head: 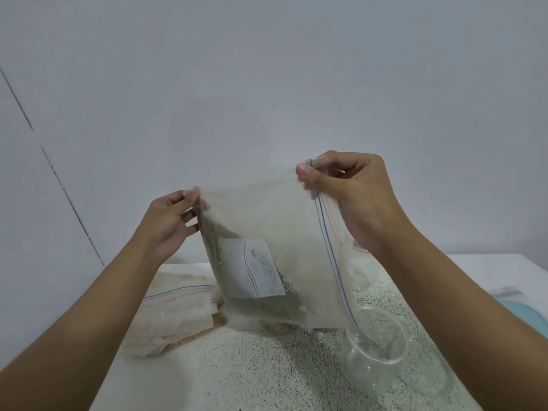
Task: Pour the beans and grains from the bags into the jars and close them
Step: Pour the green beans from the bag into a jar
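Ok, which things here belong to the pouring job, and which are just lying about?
Job: zip bag of greenish beans, pinched by the left hand and right hand; open clear jar; more bags lying on the table.
Lying about: pale blue thing at the right edge, cut off.

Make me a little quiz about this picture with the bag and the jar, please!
1. True or false: only one hand holds the zip bag.
2. Pick one: which hand pinches the end with the blue zip line? A) left hand B) right hand
3. Fill the gap: the clear jar standing under the bag has no ____ on it.

Key: 1 false, both hands hold it up in the air. 2 B. 3 lid.
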`<state>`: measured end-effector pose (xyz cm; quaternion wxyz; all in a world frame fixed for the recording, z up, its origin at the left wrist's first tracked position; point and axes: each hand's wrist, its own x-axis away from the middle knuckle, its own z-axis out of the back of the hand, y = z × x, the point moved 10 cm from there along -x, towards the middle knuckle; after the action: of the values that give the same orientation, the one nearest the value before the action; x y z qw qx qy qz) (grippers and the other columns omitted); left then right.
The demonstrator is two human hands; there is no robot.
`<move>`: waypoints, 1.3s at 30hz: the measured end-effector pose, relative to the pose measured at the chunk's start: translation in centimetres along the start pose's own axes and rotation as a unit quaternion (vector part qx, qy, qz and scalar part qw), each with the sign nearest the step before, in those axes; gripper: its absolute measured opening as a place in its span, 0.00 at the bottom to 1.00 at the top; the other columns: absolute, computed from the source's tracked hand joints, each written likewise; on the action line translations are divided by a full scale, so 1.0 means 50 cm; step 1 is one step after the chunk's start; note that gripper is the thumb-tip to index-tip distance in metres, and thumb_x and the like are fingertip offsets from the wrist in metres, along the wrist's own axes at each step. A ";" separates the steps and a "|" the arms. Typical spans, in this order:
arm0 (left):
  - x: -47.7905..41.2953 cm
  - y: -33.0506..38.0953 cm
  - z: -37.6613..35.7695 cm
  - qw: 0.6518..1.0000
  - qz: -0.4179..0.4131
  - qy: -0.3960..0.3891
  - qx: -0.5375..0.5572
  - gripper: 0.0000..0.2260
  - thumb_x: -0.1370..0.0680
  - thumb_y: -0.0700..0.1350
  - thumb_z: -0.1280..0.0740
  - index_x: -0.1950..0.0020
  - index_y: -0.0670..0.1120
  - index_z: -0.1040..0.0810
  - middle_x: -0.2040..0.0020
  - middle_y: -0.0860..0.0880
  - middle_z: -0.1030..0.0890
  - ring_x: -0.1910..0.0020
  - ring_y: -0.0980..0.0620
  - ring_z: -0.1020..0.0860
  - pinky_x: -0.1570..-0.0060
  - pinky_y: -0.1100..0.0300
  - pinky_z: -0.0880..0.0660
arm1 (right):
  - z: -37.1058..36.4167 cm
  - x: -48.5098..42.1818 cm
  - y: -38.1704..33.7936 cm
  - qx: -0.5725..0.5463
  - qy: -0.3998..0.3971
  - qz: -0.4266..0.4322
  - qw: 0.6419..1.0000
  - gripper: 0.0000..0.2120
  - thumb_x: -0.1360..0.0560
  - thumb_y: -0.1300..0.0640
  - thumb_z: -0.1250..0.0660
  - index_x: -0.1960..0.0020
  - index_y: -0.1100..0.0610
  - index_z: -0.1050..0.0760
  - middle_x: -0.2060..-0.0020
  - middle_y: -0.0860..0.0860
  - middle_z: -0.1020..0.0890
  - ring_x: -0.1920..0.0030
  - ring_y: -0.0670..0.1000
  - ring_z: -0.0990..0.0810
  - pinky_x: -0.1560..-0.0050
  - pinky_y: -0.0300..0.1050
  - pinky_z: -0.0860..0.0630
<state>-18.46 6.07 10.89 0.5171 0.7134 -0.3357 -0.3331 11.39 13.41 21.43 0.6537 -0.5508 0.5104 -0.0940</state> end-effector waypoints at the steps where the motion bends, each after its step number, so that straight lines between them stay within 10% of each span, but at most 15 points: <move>1: 0.003 0.011 -0.005 1.000 -0.006 -0.002 0.004 0.06 0.20 0.44 0.31 0.53 0.44 0.17 0.55 0.48 0.16 0.57 0.52 0.17 0.45 0.48 0.21 | 0.005 -0.001 -0.008 0.002 -0.003 0.005 1.000 0.06 0.32 0.61 0.22 0.62 0.63 0.17 0.67 0.55 0.19 0.63 0.54 0.23 0.59 0.44 0.26; 39: 0.149 0.112 -0.140 0.996 -0.059 -0.001 -0.063 0.09 0.24 0.44 0.31 0.63 0.47 0.13 0.61 0.50 0.16 0.60 0.54 0.16 0.62 0.67 0.21 | 0.193 0.086 -0.033 -0.043 0.033 -0.022 0.998 0.04 0.37 0.59 0.20 0.64 0.58 0.14 0.62 0.59 0.19 0.58 0.58 0.22 0.56 0.47 0.25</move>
<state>-9.34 2.16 17.04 0.5405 0.6976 -0.2714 -0.3841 21.55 15.88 19.13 0.6098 -0.5862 0.5230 -0.1048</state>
